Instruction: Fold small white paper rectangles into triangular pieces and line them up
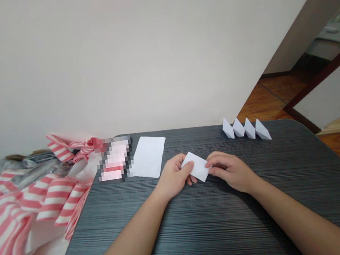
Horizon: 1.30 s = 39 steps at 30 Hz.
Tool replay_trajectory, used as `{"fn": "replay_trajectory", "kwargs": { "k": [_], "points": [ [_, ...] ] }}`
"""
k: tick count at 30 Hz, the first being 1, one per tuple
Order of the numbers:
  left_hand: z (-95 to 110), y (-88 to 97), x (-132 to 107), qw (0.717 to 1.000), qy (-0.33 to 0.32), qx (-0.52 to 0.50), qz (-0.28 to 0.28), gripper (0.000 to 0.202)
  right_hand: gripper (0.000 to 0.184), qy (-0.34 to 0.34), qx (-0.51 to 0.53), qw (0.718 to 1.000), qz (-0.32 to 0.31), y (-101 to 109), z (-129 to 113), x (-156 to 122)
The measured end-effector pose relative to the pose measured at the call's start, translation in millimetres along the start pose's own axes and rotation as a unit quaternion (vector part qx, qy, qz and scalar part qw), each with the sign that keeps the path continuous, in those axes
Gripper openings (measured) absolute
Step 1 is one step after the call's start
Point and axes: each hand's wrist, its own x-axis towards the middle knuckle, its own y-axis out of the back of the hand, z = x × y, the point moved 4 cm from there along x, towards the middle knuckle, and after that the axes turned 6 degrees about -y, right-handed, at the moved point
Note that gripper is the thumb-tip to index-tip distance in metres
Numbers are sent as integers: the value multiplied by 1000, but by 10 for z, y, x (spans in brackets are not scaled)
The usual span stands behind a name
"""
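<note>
- White wall [115, 59]: rises far beyond the small folded white paper [199, 166], which serves as the landmark here.
- Wooden floor [268, 98]: orange-brown, well to the far right of the paper, below the desk's edge.
- Dark grey grained desk [186, 236]: carries the paper, which sits near its middle, in the air just above the surface.
- Pink-and-white striped cloth [40, 202]: lies in a loose heap well left of the paper, spilling over the desk's left edge.
- Left hand [173, 177]: just left of the paper, curled and mostly closed, gripping its left end with the thumb on top and the fingers beneath.
- Right hand [230, 171]: just right of the paper, half-closed, its fingertips [210, 165] pinching the right end.
- White paper sheet [148, 157]: lies flat on the desk, up and left of the paper, just beyond the left hand.
- Blurred pink-and-white item [115, 159]: flat on the desk, further left of the paper; too pixelated to identify.
- Four folded white paper wedges [245, 129]: stand in a row on the desk's far edge, up and right of the paper.
- Folded paper: its long axis runs from upper left to lower right, spanning the gap between the hands; the left hand covers more of it.
</note>
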Motion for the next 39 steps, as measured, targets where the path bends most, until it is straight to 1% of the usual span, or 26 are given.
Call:
{"fn": "replay_trajectory", "kwargs": {
  "k": [4, 10, 13, 17, 21, 24, 26, 28, 31, 33, 36, 39],
  "points": [
    [20, -15, -11, 1000, -13, 28, -8, 21, 12, -6, -18, 1000, 15, 13, -54, 10],
    [17, -29, -22, 999, -10, 51, -18, 22, 14, -62, -44, 997, 21, 9, -23, 2],
    [26, -35, -33, 999, -7, 48, -24, 22, 15, -72, -51, 996, 26, 6, 3, 0],
    [80, -60, -59, 998, -13, 49, -33, 25, 16, -92, -39, 994, 32, -7, 43, -5],
    [117, -73, -76, 996, -23, 84, -32, 34, 15, -108, -29, 993, 31, -20, 50, -12],
    [96, -71, -75, 995, -12, 96, -30, 30, 14, -105, -33, 994, 29, -26, 38, -15],
    [75, -67, -71, 995, -4, 92, -30, 29, 12, -105, -16, 994, 25, -35, 47, -20],
    [63, -61, -67, 996, -1, 85, -26, 29, 10, -108, 23, 994, 24, -42, 74, -27],
    [59, -59, -62, 997, 1, 72, -24, 28, 20, -112, 69, 991, 22, -41, 114, -31],
    [56, -58, -60, 997, 2, 69, -25, 26, 21, -115, 54, 992, 14, -34, 117, -26],
    [44, -53, -58, 997, 1, 78, -24, 25, 13, -115, -4, 993, 2, -14, 76, -16],
    [26, -49, -58, 996, -1, 90, -28, 23, 14, -111, -37, 993, 3, 3, 25, -10]
  ]
}}
